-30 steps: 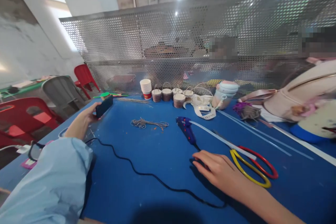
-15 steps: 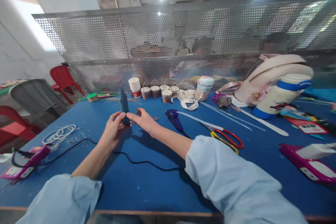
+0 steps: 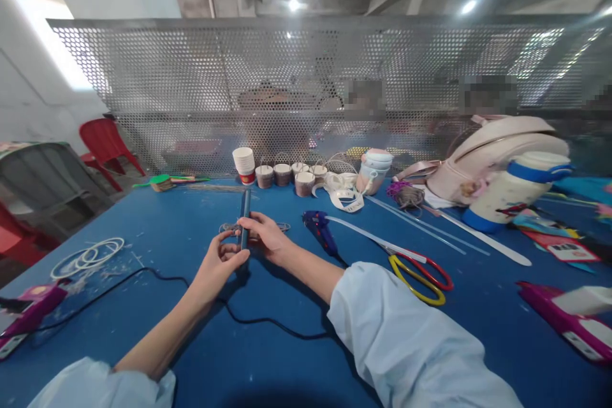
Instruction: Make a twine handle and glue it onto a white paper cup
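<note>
A slim dark-blue phone (image 3: 245, 210) stands upright and nearly edge-on between my hands, above the blue table. My left hand (image 3: 220, 266) grips its lower left side, thumb near the bottom end. On the other side, my right hand (image 3: 268, 236) is closed on it, with the thumb against its edge and the other fingers behind. A coil of thin cord (image 3: 284, 227) lies behind the hands, partly hidden. To their right rests a dark-blue glue gun (image 3: 321, 233) with a long pale glue stick, beside scissors (image 3: 421, 280) with red and yellow handles.
Small bucket-like pots (image 3: 305, 184) and stacked paper cups (image 3: 245, 164) line the back, before a perforated metal screen (image 3: 191, 76). A pale bag (image 3: 492, 146) and bottle (image 3: 516, 191) stand right. Power strips (image 3: 33, 312) lie at both sides; a black cable (image 3: 268, 324) crosses the table.
The phone has come lower and to the right and turned more edge-on. Both hands have moved with it, and my right hand has closed on its right side. The view has shifted slightly.
</note>
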A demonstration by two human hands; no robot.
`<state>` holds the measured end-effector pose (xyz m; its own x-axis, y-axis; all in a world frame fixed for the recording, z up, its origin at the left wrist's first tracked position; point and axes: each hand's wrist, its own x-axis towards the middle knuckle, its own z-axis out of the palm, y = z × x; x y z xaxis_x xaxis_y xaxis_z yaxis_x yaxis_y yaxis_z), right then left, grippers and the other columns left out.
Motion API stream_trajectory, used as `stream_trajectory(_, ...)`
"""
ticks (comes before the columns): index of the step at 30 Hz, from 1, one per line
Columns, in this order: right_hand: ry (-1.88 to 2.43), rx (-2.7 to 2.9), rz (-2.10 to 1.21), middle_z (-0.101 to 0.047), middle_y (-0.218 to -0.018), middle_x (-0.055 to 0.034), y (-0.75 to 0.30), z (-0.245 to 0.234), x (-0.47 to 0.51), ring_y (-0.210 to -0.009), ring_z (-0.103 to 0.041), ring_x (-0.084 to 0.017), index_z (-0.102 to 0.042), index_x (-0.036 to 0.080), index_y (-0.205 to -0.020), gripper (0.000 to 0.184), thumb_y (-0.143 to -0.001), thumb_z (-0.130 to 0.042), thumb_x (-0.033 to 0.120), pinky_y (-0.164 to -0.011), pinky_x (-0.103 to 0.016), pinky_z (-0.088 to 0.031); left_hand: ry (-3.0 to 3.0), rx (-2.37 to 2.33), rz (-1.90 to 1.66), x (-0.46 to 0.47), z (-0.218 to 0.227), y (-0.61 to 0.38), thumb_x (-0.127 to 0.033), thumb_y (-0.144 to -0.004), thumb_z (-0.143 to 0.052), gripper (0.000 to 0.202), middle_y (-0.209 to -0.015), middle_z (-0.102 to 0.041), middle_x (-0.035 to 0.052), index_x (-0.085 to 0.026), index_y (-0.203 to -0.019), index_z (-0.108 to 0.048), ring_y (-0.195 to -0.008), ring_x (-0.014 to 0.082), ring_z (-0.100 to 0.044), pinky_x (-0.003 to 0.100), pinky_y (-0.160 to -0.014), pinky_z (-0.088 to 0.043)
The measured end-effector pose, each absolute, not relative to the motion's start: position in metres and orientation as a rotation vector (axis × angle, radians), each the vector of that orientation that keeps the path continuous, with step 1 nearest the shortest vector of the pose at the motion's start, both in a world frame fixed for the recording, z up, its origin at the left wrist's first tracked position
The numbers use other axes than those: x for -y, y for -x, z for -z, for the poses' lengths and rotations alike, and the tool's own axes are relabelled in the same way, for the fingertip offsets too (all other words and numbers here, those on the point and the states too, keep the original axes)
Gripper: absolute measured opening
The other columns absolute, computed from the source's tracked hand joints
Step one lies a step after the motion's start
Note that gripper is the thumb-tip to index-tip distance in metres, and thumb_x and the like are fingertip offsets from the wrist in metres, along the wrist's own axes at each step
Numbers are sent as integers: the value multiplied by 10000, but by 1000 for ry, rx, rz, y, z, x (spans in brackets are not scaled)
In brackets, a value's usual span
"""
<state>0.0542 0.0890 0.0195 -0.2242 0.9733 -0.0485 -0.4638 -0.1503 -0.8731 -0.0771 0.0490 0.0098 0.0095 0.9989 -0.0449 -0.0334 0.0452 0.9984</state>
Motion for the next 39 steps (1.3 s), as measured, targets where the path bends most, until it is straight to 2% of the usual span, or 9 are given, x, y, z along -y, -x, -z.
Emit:
stream_trajectory(4, 785, 908, -1606, -662, -775, 10, -56, -17, -86, -681, -615, -123, -603, 175, -877, 455, -569, -834, 417, -632, -251, -491, -1036, -1131, -1185, -47, -8, 76, -342, -563, -810, 669, -674, -616, -39, -185, -1135, -501, -529, 102, -562, 202, -492, -403)
stream_trajectory(8, 760, 947, -1647, -656, -773, 10, -57, -15, -84, -665, -602, -120, -613, 177, -828, 405, -635, -780, 491, -649, -257, -494, -669, -975, -1083, -48, -14, 79, -447, -823, -582, 297, -656, -641, 30, -154, -867, -582, -528, 133, -595, 247, -516, -471)
stream_trajectory(10, 750, 975, -1668, -656, -777, 12, -54, -14, -81, -684, -595, -115, -620, 180, -817, 396, -654, -762, 511, -675, -246, -487, -500, -944, -1023, -50, -18, 80, -408, -914, -439, 332, -603, -629, 37, -155, -754, -583, -485, 143, -590, 274, -516, -490)
stream_trajectory(12, 746, 999, -1687, -668, -799, 3, -50, -14, -78, -725, -598, -118, -627, 179, -828, 394, -682, -738, 528, -712, -241, -481, -400, -940, -1048, -52, -20, 80, -328, -951, -373, 343, -593, -640, 24, -165, -751, -598, -474, 148, -601, 290, -542, -513)
stream_trajectory(17, 787, 1060, -1739, -695, -970, -59, -46, -18, -67, -859, -639, -183, -606, 177, -983, 439, -759, -642, 553, -813, -332, -500, -378, -961, -1121, -55, -16, 78, -292, -920, -453, 260, -707, -719, 56, -137, -951, -659, -663, 211, -693, 334, -664, -558)
stream_trajectory(21, 879, 1162, -1726, -689, -1023, -56, -53, -15, -55, -946, -634, -225, -589, 179, -1029, 546, -551, -837, 274, -921, -397, -463, -470, -925, -1248, -57, -8, 80, -341, -869, -545, 249, -737, -714, 48, -127, -925, -660, -663, 184, -673, 308, -679, -549)
stream_trajectory(24, 975, 1314, -1631, -671, -1082, -57, -57, -11, -47, -1006, -618, -245, -563, 180, -1080, 661, -479, -830, 117, -949, -429, -448, -575, -903, -1407, -56, -3, 82, -380, -794, -645, 238, -704, -671, -6, -150, -856, -641, -600, 127, -611, 249, -633, -511)
stream_trajectory(28, 987, 1538, -1450, -643, -1154, -65, -57, -12, -43, -1057, -605, -255, -517, 184, -1168, 728, -505, -794, 70, -928, -428, -474, -673, -917, -1516, -52, -3, 82, -434, -713, -718, 288, -723, -636, -35, -182, -808, -616, -621, 111, -568, 221, -599, -467)
stream_trajectory(39, 1023, 1760, -1228, -627, -1171, -81, -62, -3, -53, -1060, -602, -278, -493, 194, -1225, 726, -561, -769, 93, -899, -437, -488, -828, -953, -1624, -39, -8, 76, -474, -777, -649, 286, -781, -610, -33, -200, -854, -630, -691, 109, -541, 197, -645, -455)
